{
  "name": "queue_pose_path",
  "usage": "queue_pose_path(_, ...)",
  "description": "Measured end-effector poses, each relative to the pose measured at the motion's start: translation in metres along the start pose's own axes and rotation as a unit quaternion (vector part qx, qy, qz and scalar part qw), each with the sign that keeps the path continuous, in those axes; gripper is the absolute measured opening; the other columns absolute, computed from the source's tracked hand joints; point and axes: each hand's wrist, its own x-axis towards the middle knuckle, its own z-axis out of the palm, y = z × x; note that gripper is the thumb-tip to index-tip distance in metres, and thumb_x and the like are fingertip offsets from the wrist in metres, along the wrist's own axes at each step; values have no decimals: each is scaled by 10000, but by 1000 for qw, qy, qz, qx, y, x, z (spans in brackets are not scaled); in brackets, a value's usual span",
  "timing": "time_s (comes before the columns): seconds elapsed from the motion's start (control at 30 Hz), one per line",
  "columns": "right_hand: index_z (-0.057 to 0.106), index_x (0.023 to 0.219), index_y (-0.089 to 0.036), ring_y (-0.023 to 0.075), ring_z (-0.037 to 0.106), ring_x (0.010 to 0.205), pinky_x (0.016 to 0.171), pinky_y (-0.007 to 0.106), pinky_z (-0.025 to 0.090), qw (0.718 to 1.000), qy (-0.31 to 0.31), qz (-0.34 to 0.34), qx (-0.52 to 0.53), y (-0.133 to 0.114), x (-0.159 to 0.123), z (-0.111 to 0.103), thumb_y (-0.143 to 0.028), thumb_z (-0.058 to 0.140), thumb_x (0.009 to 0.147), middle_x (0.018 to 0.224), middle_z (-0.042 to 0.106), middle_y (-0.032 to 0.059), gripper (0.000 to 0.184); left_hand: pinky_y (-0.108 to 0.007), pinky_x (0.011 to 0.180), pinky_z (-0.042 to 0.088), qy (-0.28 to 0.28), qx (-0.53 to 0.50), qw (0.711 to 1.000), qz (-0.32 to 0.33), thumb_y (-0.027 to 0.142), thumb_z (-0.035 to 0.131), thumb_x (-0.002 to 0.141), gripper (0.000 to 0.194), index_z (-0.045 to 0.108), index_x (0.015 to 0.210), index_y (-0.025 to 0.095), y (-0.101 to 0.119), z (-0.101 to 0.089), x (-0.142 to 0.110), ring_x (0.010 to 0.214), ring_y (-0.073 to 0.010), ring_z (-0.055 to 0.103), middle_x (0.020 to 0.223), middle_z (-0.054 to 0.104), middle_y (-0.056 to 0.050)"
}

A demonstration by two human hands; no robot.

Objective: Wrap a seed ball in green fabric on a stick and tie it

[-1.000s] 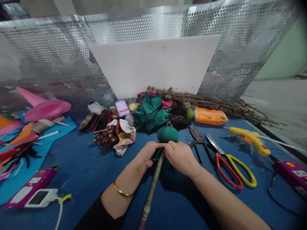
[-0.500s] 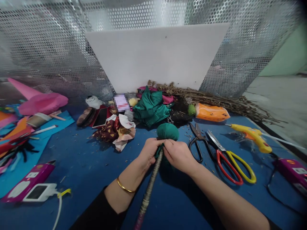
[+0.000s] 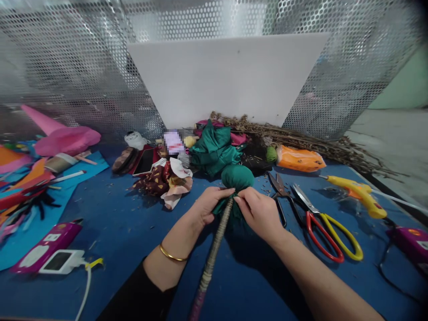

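A green cloth ball (image 3: 237,176) sits on the end of a cord-wrapped stick (image 3: 213,256) that runs toward me across the blue table (image 3: 133,236). My left hand (image 3: 207,206) is closed on the gathered green cloth at the neck, just left of the stick. On the other side my right hand (image 3: 260,211) pinches the same cloth against the stick. A gold bangle (image 3: 170,255) circles my left wrist.
Black scissors (image 3: 281,194) and red-and-yellow scissors (image 3: 326,220) lie right of my hands, with a yellow glue gun (image 3: 359,192) beyond. Cloth scraps (image 3: 167,178), green fabric (image 3: 214,149), dried twigs (image 3: 310,142) and an orange packet (image 3: 297,159) sit behind. Coloured felt (image 3: 30,183) and a magenta device (image 3: 45,247) lie left.
Both hands stayed on the neck of the green ball, their fingers shifting slightly on the cloth. The view drifted a little; the ball and stick now appear slightly higher and to the right.
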Motion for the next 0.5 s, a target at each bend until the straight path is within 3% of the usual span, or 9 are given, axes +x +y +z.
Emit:
queue_pose_path(0.23, 535, 882, -184, 138, 527, 650, 647, 256, 408, 978, 173, 65, 100, 1, 0, -10, -296, 451, 920, 707, 540, 10, 145, -269, 567, 493, 0, -21, 1000, -10, 270, 741, 680, 170, 665, 672, 118, 2, 1, -3, 539, -148, 601, 600, 656, -47)
queue_pose_path(0.37, 560, 965, -177, 175, 557, 740, 684, 290, 425, 994, 95, 30, 44, 3, 2, -8, -424, 565, 850, 816, 588, 49, 273, -246, 562, 482, 2, -33, 999, -14, 248, 720, 697, 149, 674, 705, 107, 3, 1, -4, 541, -139, 597, 613, 666, -46)
queue_pose_path(0.5, 602, 961, -200, 179, 579, 773, 706, 305, 400, 998, 59, -17, -23, 4, 3, -2, -303, 510, 901, 877, 646, 49, 150, -237, 582, 479, 18, -24, 1000, -7, 228, 745, 656, 157, 656, 694, 104, 1, 1, -3, 543, -129, 595, 608, 667, -32)
